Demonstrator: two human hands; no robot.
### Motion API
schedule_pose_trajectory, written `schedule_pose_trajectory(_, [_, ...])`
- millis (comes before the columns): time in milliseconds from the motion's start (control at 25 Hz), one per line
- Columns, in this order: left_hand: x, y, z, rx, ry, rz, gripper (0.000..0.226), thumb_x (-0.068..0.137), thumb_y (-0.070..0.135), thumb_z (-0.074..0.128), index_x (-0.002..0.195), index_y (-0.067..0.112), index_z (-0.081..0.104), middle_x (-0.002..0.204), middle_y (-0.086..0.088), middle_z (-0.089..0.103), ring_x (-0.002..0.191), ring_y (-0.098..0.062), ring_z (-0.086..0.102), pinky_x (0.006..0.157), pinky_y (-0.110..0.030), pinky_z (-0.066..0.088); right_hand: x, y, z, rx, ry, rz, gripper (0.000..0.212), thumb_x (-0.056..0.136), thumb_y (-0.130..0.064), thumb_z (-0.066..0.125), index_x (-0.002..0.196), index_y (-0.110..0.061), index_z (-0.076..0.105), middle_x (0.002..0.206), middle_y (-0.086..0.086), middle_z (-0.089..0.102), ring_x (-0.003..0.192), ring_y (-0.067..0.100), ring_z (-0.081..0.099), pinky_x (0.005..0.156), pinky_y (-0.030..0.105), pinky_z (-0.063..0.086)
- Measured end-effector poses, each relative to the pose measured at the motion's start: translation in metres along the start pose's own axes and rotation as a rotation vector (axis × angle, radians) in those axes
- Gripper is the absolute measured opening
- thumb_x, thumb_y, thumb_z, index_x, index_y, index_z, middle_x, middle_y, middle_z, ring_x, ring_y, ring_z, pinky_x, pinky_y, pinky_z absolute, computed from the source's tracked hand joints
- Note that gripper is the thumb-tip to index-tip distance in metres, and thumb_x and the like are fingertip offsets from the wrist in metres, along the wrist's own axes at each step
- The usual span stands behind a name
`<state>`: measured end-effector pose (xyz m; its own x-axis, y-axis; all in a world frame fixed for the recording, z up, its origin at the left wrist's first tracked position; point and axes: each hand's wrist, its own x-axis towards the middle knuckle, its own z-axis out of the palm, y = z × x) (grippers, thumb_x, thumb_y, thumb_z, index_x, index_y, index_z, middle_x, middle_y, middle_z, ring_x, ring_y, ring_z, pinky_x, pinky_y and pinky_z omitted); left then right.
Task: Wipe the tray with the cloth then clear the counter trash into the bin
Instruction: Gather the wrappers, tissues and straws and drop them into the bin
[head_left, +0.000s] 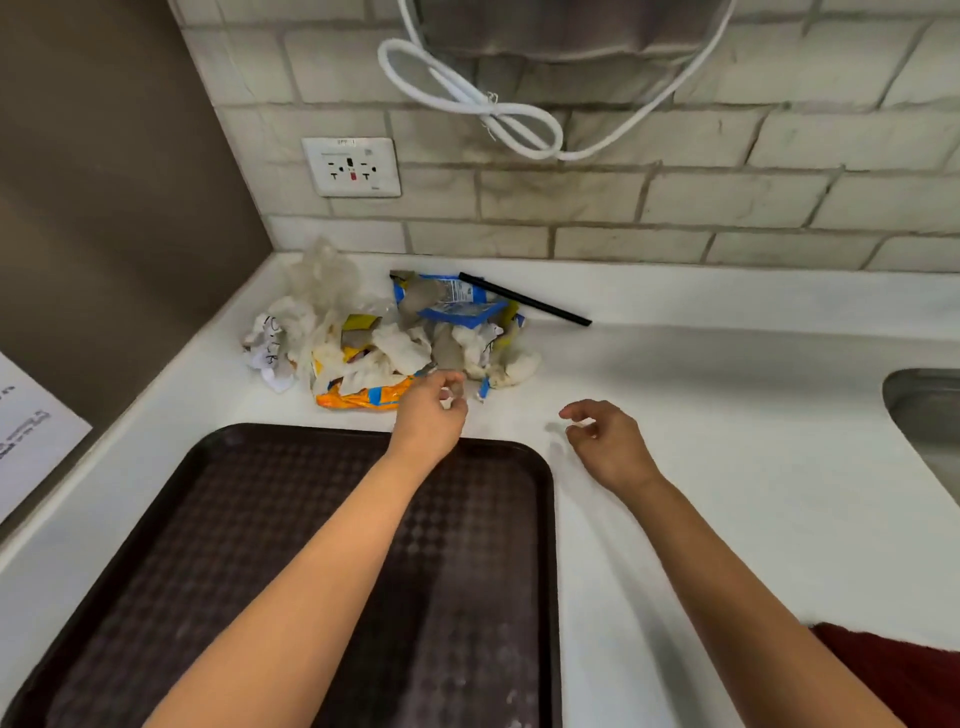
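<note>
I see dark tray (249, 571) at 7 o'clock on white counter (727, 467); trash pile (384, 338) just beyond tray's far edge, 11 o'clock; my left hand (431, 415) at pile's near edge, fingertips pinching small scrap; my right hand (605, 441) at 1 o'clock, loosely curled, grasping nothing; black straw (524, 299) behind pile; red cloth (893, 670) at 4 o'clock; sink (930, 415) at 3 o'clock.

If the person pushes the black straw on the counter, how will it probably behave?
The black straw is thin, round and straight, so it will probably roll or slide easily on the smooth white counter. It looks very light for its length. One end lies on the trash pile, which may stop it rolling that way.
</note>
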<state>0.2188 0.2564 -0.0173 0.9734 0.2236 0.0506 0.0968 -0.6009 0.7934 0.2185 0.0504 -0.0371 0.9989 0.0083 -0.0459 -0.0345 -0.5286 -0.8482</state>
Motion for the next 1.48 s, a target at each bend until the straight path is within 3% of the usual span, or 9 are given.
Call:
schedule_pose_trajectory(200, [0.058, 0.003, 0.013, 0.105, 0.02, -0.027, 0.033, 0.083, 0.005, 0.054, 0.116, 0.002, 0.056, 0.109, -0.019, 0.063, 0.103, -0.034, 0.058, 0.08, -0.026, 0.043, 0.061, -0.009, 0.028, -0.228, -0.087, -0.169, 0.032, 0.088, -0.01, 0.054, 0.119, -0.013, 0.059, 0.132, 0.008, 0.046, 0.116, 0.022, 0.049, 0.092, 0.01, 0.029])
schedule_pose_trajectory(400, [0.096, -0.008, 0.023, 0.206, -0.102, -0.096, 0.069, 0.083, 0.01, 0.055, 0.145, 0.017, 0.025, 0.133, -0.019, 0.046, 0.119, -0.035, 0.047, 0.094, -0.032, 0.04, 0.108, -0.013, 0.056, -0.468, -0.202, -0.186, 0.058, 0.089, -0.03, 0.056, 0.142, -0.023, 0.033, 0.152, 0.013, 0.019, 0.139, 0.032, 0.02, 0.112, 0.035, 0.024])
schedule_pose_trajectory(560, [0.099, -0.014, 0.016, 0.19, 0.047, -0.114, 0.061, 0.086, 0.008, 0.055, 0.142, 0.017, 0.033, 0.13, -0.018, 0.049, 0.119, -0.034, 0.049, 0.092, -0.033, 0.041, 0.117, -0.01, 0.061, -0.415, -0.114, -0.228, 0.034, 0.09, -0.014, 0.051, 0.123, -0.009, 0.055, 0.125, 0.015, 0.052, 0.115, 0.031, 0.047, 0.097, 0.031, 0.039])
schedule_pose_trajectory(720, [0.078, -0.018, 0.002, -0.032, 0.253, -0.186, 0.06, 0.082, 0.002, 0.059, 0.137, 0.015, 0.037, 0.129, -0.015, 0.048, 0.117, -0.031, 0.048, 0.082, -0.027, 0.04, 0.096, -0.002, 0.052, -0.165, 0.067, -0.213, 0.025, 0.086, -0.004, 0.056, 0.11, -0.002, 0.061, 0.111, 0.017, 0.059, 0.097, 0.028, 0.056, 0.077, 0.011, 0.032])
schedule_pose_trajectory(880, [0.046, -0.008, -0.008, -0.359, 0.295, -0.251, 0.066, 0.082, -0.007, 0.054, 0.138, 0.017, 0.028, 0.118, -0.007, 0.053, 0.102, -0.021, 0.056, 0.078, -0.025, 0.043, 0.061, 0.0, 0.031, 0.064, 0.216, -0.141, 0.017, 0.084, -0.01, 0.063, 0.101, -0.009, 0.063, 0.097, 0.004, 0.061, 0.079, 0.013, 0.053, 0.063, 0.005, 0.035])
schedule_pose_trajectory(1000, [0.012, 0.009, -0.012, -0.561, 0.2, -0.278, 0.053, 0.084, -0.011, 0.052, 0.126, 0.017, 0.035, 0.096, 0.001, 0.06, 0.077, -0.014, 0.064, 0.061, -0.021, 0.052, 0.022, -0.006, 0.012, 0.188, 0.317, -0.102, 0.009, 0.083, -0.019, 0.066, 0.089, -0.022, 0.06, 0.079, -0.011, 0.057, 0.068, 0.003, 0.054, 0.056, 0.001, 0.037])
schedule_pose_trajectory(1120, [-0.031, 0.026, -0.014, -0.69, 0.013, -0.198, 0.033, 0.086, -0.006, 0.056, 0.112, 0.013, 0.048, 0.086, -0.003, 0.064, 0.063, -0.008, 0.067, 0.048, -0.02, 0.052, -0.02, -0.013, -0.005, 0.246, 0.378, -0.096, 0.007, 0.083, -0.019, 0.065, 0.083, -0.022, 0.06, 0.072, -0.012, 0.055, 0.064, 0.004, 0.051, 0.053, 0.002, 0.037])
schedule_pose_trajectory(1280, [-0.088, 0.042, -0.015, -0.699, -0.154, -0.131, 0.029, 0.087, -0.003, 0.056, 0.092, 0.025, 0.053, 0.083, 0.003, 0.067, 0.061, -0.004, 0.067, 0.047, -0.019, 0.051, -0.076, -0.02, -0.017, 0.324, 0.427, -0.11, 0.014, 0.085, -0.013, 0.062, 0.076, -0.023, 0.056, 0.067, -0.011, 0.053, 0.054, -0.004, 0.049, 0.051, 0.004, 0.036])
schedule_pose_trajectory(1480, [-0.168, 0.038, -0.021, -0.528, -0.292, -0.017, 0.029, 0.086, -0.001, 0.054, 0.096, 0.026, 0.056, 0.082, 0.004, 0.067, 0.064, -0.009, 0.065, 0.043, -0.021, 0.048, -0.169, -0.014, -0.016, 0.378, 0.499, -0.14, 0.018, 0.084, -0.01, 0.06, 0.071, -0.02, 0.053, 0.065, -0.008, 0.053, 0.053, -0.005, 0.046, 0.052, 0.005, 0.035])
